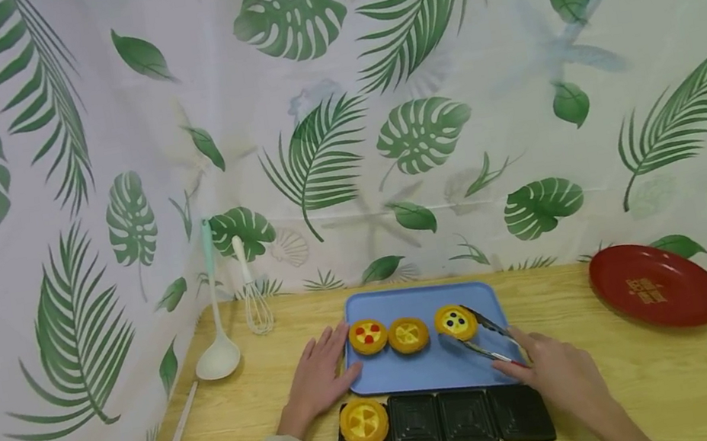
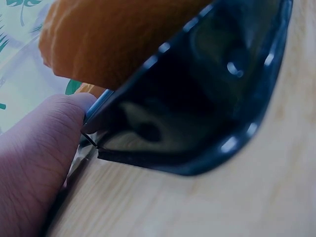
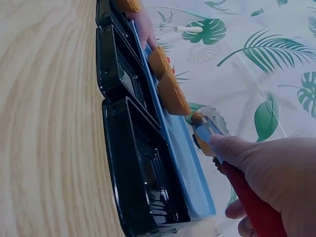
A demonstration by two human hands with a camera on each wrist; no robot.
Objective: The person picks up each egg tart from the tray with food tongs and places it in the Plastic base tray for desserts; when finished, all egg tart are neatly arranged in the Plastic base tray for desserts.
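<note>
My right hand grips red-handled tongs, whose two arms lie either side of an egg tart with dark berries at the right of the blue tray. To its left on that tray sit a plain-topped tart and one with red pieces. My left hand rests with spread fingers at the tray's left edge. Another tart fills the leftmost cup of a black mould; the other cups hold nothing. In the left wrist view, my thumb is by the tray's edge.
A red oval plate leans at the back right. On the left lie a ladle with a green handle, a whisk and a pale stick. Leaf-patterned cloth hangs behind the wooden table.
</note>
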